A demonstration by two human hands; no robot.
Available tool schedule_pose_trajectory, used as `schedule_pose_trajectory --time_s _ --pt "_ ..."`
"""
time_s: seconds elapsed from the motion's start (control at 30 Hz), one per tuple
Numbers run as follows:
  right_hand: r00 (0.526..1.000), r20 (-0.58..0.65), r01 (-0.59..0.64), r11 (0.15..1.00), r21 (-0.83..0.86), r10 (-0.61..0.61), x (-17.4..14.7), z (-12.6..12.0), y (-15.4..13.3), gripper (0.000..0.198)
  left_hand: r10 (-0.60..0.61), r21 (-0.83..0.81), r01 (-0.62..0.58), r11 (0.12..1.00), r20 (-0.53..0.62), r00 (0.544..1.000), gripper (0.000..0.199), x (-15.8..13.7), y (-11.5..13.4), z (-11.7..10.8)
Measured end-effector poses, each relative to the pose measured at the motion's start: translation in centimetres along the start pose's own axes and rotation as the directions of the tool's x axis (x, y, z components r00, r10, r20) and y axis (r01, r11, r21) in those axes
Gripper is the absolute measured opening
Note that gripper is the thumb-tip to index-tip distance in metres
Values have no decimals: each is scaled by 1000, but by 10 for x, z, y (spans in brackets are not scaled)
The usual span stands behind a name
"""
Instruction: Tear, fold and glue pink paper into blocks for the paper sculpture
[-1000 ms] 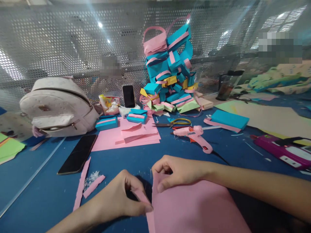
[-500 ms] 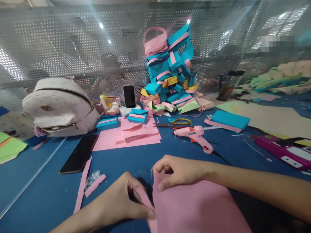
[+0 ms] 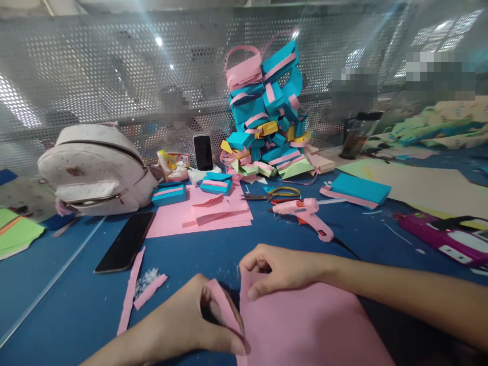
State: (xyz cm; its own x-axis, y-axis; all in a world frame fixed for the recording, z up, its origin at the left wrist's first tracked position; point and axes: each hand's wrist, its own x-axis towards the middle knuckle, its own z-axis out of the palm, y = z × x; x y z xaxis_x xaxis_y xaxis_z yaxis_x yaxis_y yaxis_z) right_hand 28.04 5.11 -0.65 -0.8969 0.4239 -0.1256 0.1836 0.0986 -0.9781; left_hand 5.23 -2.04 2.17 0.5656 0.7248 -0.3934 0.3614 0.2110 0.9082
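A large sheet of pink paper (image 3: 305, 325) lies at the front of the blue table, its left edge partly torn into a narrow strip (image 3: 224, 307). My right hand (image 3: 269, 272) pinches the sheet near its top left corner, thumb on top. Closed on the strip is my left hand (image 3: 202, 317), its thumb and fingers at the tear. The strip curls up above the left thumb and still joins the sheet lower down. The sheet's bottom part runs out of view.
Two torn pink strips (image 3: 131, 292) and white scraps (image 3: 147, 282) lie left. Behind are a black phone (image 3: 125, 243), pink sheets (image 3: 171, 221), scissors (image 3: 284, 192), a pink glue gun (image 3: 305, 211), a blue paper box (image 3: 362, 189), a purple power strip (image 3: 446, 236), a white backpack (image 3: 95, 173) and stacked paper bags (image 3: 263, 112).
My left hand has shifted slightly down along the sheet's edge, and more of the strip has come away and curls upward. My right hand stays in place.
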Motion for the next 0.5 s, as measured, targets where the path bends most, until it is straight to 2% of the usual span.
schedule_pose_trajectory --time_s 0.27,0.4,0.5 --pt "990 -121 70 997 -14 -71 -3 2 -14 37 -100 -68 96 993 -57 993 41 -7 -3 3" --pt "998 -19 -59 990 126 62 -14 1 -25 43 -51 -39 48 998 -78 996 40 -17 2 -2" --pt "988 3 -153 982 113 154 -24 2 -27 43 -6 69 16 997 -137 991 36 -27 9 -5"
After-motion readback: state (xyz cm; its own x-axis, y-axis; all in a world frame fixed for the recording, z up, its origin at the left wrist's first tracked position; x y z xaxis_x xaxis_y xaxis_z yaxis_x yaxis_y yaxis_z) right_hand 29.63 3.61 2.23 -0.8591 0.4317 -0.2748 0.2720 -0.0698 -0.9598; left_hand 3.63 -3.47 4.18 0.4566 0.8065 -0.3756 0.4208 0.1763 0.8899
